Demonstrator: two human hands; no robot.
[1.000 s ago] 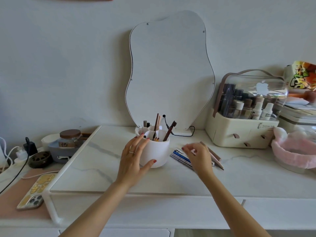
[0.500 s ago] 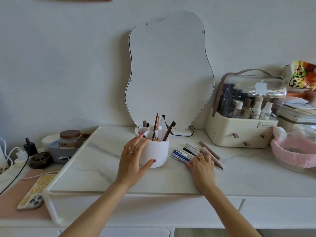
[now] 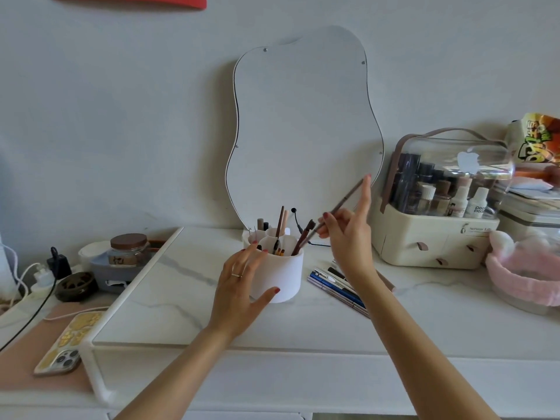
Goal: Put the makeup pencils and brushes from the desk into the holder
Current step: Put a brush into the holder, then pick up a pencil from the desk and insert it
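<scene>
While its thumb and two fingers pinch the lower part of a slim brown makeup pencil [image 3: 344,201], the right hand [image 3: 348,237] hangs in the air with the index finger stretched straight up along the shaft. That pencil slants from beside the fingertip down and leftward, its lower tip just above the rim of the white holder [image 3: 283,274] and close to the brushes [image 3: 303,237] already standing in it. Left of this hand, the left hand [image 3: 239,289] is spread around the holder's near-left wall, fingers apart, thumb pressed against the front and fingertips up at the rim, a ring on one finger. Below and just behind the right wrist, a row of makeup pencils [image 3: 336,286] lies flat on the white marble-patterned desk [image 3: 169,298], touching one another, just beside the holder's right side and partly hidden by the forearm. Beyond the raised hand a wavy-edged mirror [image 3: 303,131] leans on the wall. Further right sits a cream cosmetics organizer [image 3: 436,231] with a clear lid, then a pink headband [image 3: 524,277]. Far out to the left of both hands are a brown-lidded jar [image 3: 128,250] and, nearer the camera, a smartphone [image 3: 65,344] lying face down.
</scene>
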